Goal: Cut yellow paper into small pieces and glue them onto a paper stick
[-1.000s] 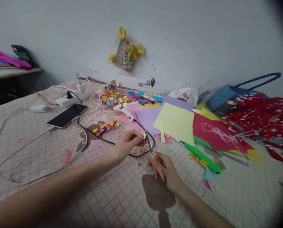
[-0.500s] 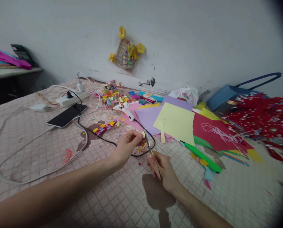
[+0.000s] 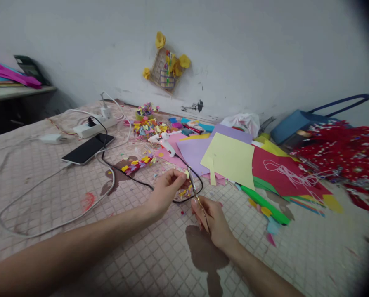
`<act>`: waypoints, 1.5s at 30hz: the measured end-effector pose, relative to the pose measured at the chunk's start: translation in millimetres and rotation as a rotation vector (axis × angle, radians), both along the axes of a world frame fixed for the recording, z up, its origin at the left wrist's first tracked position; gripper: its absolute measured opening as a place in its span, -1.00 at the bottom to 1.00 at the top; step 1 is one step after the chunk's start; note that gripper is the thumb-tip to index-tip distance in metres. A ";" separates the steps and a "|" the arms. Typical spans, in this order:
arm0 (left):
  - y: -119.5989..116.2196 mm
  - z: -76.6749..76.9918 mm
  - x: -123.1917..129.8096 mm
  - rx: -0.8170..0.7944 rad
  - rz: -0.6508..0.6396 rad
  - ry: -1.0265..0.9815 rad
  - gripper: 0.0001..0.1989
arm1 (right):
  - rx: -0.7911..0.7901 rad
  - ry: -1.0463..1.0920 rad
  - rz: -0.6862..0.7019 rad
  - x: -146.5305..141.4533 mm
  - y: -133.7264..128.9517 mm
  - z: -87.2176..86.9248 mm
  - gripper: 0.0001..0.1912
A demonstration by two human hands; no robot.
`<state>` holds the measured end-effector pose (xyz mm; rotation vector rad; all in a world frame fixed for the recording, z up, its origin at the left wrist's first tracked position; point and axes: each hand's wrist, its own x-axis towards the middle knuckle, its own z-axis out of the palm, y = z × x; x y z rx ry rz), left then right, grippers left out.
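Near the centre of the frame, the left hand pinches a small yellow paper piece; the right hand closes around scissors beside it. Cutting looks partway (small yellow cuttings lie just beyond), the piece apparently unfinished.

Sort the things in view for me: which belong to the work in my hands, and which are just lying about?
In the work:
- scissors, in the right hand
- small yellow paper piece, in the left hand
- probably the pale yellow sheet and matching strip

Lying about, seemingly:
- phone
- blue bag
- glue gun, perhaps related but unheld
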<state>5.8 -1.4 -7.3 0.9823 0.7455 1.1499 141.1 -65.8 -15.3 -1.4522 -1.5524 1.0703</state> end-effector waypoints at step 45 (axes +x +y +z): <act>-2.4 1.1 2.1 -0.011 0.027 -0.017 -0.80 | -0.039 0.039 -0.012 -2.9 0.7 6.4 -0.54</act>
